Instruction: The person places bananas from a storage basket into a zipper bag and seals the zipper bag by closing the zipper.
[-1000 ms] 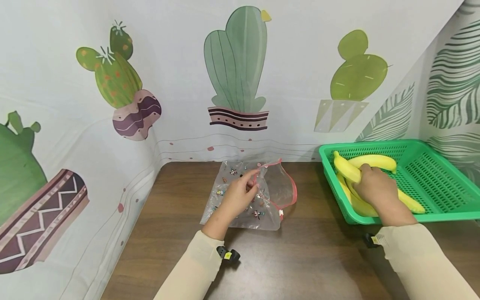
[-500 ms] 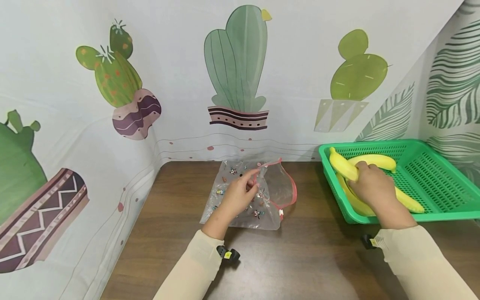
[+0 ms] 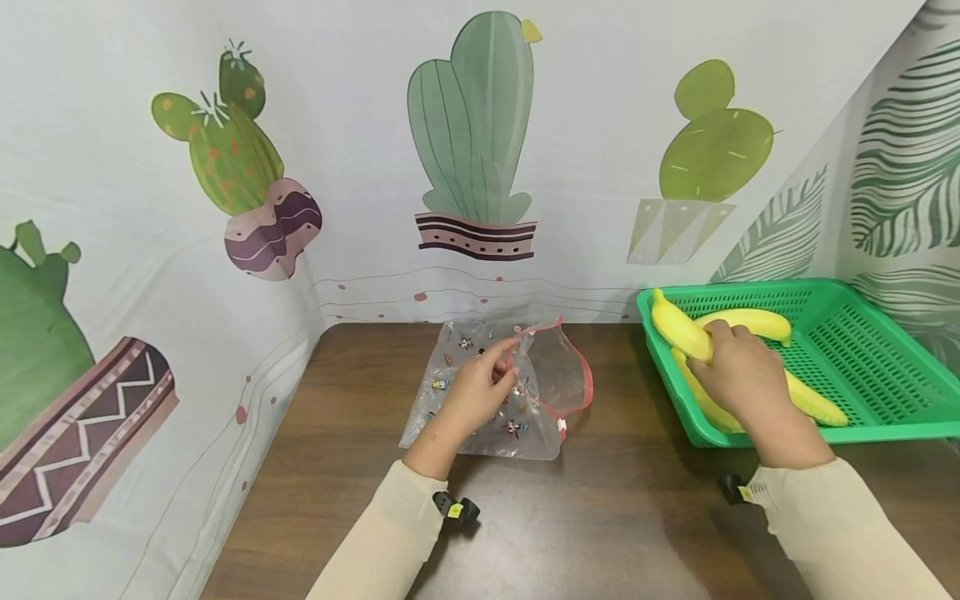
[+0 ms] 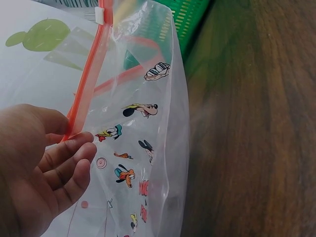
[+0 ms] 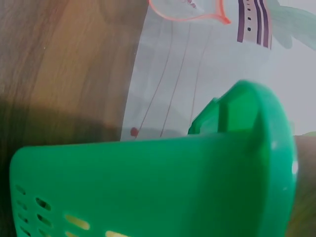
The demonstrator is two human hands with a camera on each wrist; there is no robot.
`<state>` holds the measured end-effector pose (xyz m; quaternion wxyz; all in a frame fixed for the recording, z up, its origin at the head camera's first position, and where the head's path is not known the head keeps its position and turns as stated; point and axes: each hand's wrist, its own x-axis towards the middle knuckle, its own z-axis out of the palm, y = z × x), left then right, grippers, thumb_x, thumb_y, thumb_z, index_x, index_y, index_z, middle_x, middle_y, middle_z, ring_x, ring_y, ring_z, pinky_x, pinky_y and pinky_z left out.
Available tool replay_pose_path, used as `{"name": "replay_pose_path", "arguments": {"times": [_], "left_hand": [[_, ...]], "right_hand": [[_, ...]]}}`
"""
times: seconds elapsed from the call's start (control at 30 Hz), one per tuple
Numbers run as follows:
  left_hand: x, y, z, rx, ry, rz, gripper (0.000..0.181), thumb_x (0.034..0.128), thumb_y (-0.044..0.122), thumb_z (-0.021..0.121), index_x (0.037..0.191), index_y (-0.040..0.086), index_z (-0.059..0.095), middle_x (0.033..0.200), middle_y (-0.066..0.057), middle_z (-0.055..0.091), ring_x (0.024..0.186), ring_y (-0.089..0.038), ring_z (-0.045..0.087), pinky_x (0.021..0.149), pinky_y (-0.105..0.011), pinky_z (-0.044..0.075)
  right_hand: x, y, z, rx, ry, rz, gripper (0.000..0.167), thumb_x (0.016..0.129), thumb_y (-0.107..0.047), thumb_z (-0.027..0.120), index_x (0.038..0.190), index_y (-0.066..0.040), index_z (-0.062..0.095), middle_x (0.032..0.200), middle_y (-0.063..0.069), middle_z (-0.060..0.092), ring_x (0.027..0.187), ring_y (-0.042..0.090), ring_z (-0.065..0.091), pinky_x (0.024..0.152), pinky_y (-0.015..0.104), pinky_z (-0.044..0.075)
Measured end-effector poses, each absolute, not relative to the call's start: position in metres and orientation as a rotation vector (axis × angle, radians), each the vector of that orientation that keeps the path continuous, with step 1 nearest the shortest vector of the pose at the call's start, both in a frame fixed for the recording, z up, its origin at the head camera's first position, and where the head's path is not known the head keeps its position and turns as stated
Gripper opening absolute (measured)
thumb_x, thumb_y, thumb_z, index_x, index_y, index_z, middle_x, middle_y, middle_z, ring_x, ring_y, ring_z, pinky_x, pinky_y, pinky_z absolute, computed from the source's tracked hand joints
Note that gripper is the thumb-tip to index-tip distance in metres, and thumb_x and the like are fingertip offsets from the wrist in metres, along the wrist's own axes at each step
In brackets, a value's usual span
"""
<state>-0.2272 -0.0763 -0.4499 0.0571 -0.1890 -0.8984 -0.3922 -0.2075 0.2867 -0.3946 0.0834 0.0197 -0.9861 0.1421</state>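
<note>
A clear zip bag (image 3: 536, 442) with a red-pink zip edge and cartoon prints lies on the table, its mouth spread toward the basket. My left hand (image 3: 474, 390) pinches the red edge of that bag; in the left wrist view the thumb and forefinger meet on the strip beside the printed film (image 4: 168, 173). My right hand (image 3: 742, 379) grips a yellow banana (image 3: 677, 325) by its lower end, over the left part of the green basket (image 3: 862, 354). The banana's stem points up and left. The right wrist view shows the basket wall (image 5: 148, 182) but no hand.
More bananas (image 3: 750, 321) lie in the basket around my right hand. The basket's raised left rim stands between that hand and the bag. Brown wooden table (image 3: 630, 500) stretches in front, and a cactus-printed cloth (image 3: 360, 167) hangs behind.
My right hand has lifted the gripped banana slightly and shifted it left toward the basket's rim. My left hand and the bag have stayed in place.
</note>
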Motion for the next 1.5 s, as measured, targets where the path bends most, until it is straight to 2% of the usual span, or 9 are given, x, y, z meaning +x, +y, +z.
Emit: {"name": "replay_pose_path", "arguments": {"times": [0.43,0.63,0.93,1.23,1.5], "left_hand": [[-0.226,-0.077,-0.449,-0.573,-2.728,-1.17,0.051,0.0977,0.015,0.064,0.147,0.013,0.051,0.088,0.002,0.07,0.072,-0.008,0.061,0.067,-0.025,0.05],[-0.227,-0.077,-0.45,-0.597,-2.713,-1.159,0.052,0.0963,0.015,0.066,0.146,0.013,0.051,0.088,0.002,0.07,0.074,-0.008,0.062,0.068,-0.025,0.051],[-0.228,-0.077,-0.452,-0.609,-2.705,-1.173,0.056,0.0954,0.016,0.067,0.149,0.014,0.049,0.087,0.003,0.069,0.073,-0.006,0.061,0.068,-0.023,0.051],[-0.228,-0.077,-0.452,-0.616,-2.702,-1.169,0.059,0.0953,0.016,0.068,0.151,0.014,0.048,0.086,0.004,0.068,0.074,-0.006,0.06,0.067,-0.023,0.051],[-0.228,-0.076,-0.452,-0.613,-2.715,-1.164,0.06,0.0956,0.017,0.067,0.152,0.017,0.046,0.087,0.003,0.069,0.076,-0.007,0.061,0.069,-0.023,0.052]], "right_hand": [[-0.199,0.268,-0.385,0.114,-2.854,0.421,0.054,0.089,-0.023,0.07,0.129,0.008,0.052,0.107,0.034,0.058,0.09,0.051,0.057,0.07,0.061,0.041],[-0.197,0.262,-0.384,0.142,-2.835,0.419,0.051,0.089,-0.022,0.069,0.128,0.006,0.053,0.11,0.033,0.059,0.094,0.053,0.057,0.077,0.063,0.04],[-0.192,0.253,-0.383,0.216,-2.814,0.395,0.052,0.088,-0.02,0.072,0.129,0.004,0.055,0.11,0.032,0.061,0.095,0.05,0.059,0.073,0.06,0.041],[-0.185,0.24,-0.378,0.291,-2.825,0.346,0.057,0.085,-0.022,0.078,0.131,0.004,0.056,0.113,0.032,0.063,0.105,0.048,0.059,0.081,0.063,0.042],[-0.179,0.232,-0.376,0.344,-2.824,0.359,0.055,0.083,-0.021,0.08,0.128,0.002,0.058,0.106,0.027,0.064,0.097,0.043,0.06,0.08,0.062,0.043]]}}
